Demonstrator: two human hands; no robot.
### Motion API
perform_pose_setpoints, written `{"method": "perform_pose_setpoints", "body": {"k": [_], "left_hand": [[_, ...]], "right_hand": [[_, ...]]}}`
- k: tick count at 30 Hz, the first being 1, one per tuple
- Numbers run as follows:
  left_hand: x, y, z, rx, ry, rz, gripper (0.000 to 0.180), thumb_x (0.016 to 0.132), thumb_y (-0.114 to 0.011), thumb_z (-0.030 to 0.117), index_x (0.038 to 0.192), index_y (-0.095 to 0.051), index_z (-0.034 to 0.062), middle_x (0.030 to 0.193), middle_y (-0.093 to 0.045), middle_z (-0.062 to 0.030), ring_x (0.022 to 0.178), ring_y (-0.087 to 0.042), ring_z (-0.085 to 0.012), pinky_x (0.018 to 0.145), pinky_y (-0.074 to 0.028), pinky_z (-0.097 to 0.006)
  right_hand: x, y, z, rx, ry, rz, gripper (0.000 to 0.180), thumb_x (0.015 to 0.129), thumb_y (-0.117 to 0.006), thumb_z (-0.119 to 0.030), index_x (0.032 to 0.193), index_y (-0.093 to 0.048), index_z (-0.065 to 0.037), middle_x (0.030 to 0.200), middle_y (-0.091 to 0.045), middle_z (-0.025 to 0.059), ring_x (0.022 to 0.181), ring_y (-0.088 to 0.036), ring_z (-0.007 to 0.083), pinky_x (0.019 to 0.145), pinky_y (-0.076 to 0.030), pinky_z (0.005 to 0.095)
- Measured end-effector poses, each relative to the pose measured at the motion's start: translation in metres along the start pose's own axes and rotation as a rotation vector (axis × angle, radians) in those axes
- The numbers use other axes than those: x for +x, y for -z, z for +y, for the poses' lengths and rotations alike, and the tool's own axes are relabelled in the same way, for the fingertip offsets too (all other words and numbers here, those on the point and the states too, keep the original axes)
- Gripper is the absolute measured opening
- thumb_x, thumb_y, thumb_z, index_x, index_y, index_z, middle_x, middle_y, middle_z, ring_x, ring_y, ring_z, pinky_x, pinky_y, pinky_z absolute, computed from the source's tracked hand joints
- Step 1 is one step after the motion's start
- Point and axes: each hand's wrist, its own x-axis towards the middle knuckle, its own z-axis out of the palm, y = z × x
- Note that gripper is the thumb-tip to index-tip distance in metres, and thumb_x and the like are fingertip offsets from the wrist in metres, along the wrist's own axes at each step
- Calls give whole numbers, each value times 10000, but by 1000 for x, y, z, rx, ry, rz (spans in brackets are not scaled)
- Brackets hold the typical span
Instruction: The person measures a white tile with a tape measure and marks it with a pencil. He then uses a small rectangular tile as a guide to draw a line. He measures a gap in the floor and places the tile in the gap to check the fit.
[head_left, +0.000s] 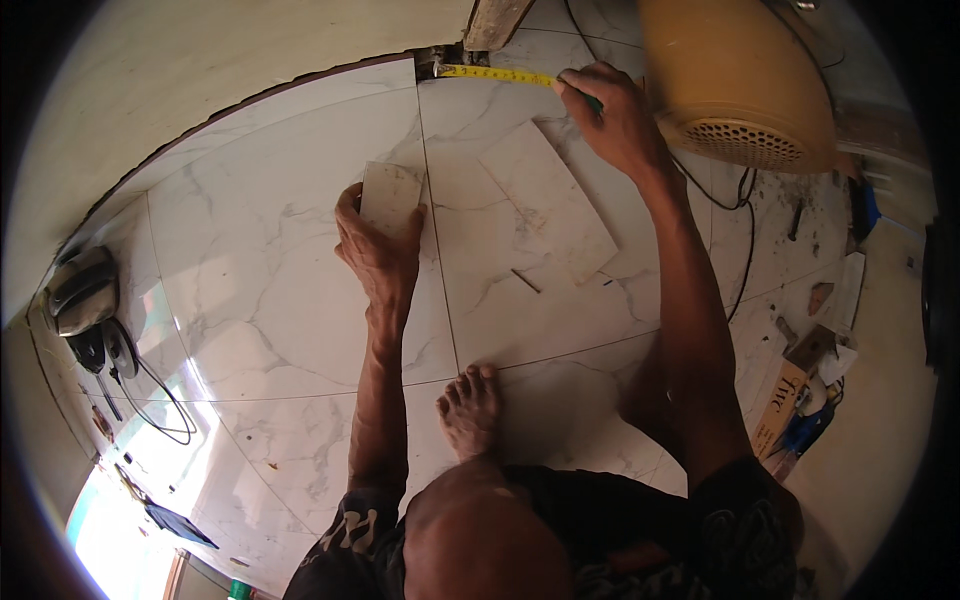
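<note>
The right hand [612,112] pinches the yellow tape measure [497,73], stretched to the wall gap. The left hand [378,245] grips a small tile piece [390,196]. Floor tiles [270,270] seem laid; the gap remains.

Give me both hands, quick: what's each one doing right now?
Left hand: closed on a small tile piece, held against the floor.
Right hand: closed on the yellow tape measure, stretched to the wall gap.

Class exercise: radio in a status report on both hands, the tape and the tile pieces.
Left hand grips small tile offcut. Right hand holds yellow tape measure stretched to the wall gap. Larger tile piece lies loose between.
</note>
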Motion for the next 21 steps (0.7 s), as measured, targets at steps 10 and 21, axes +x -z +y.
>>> {"method": "perform_pose_setpoints", "body": {"k": [10, 21], "left_hand": [[12, 22, 6, -522, 401, -193, 435, 899, -799, 236, 1166, -654, -76, 1020, -734, -129, 889, -721, -262, 792, -580, -395], [-3, 32, 8, -1439, 777, -432, 408, 1097, -525, 276, 1375, -503, -22, 1219, -660, -153, 1034, -706, -247, 871, -601, -407]], "right_hand": [[-70, -9, -37, 153, -155, -68, 322, 1022, -671, -212, 1179, -692, 69, 1032, -692, 139, 914, -657, 196, 825, -514, 306], [-100, -6, -57, 389, -482, -133, 311, 1013, -673, -198, 1140, -694, 85, 1018, -692, 129, 910, -652, 190, 840, -515, 315]]}}
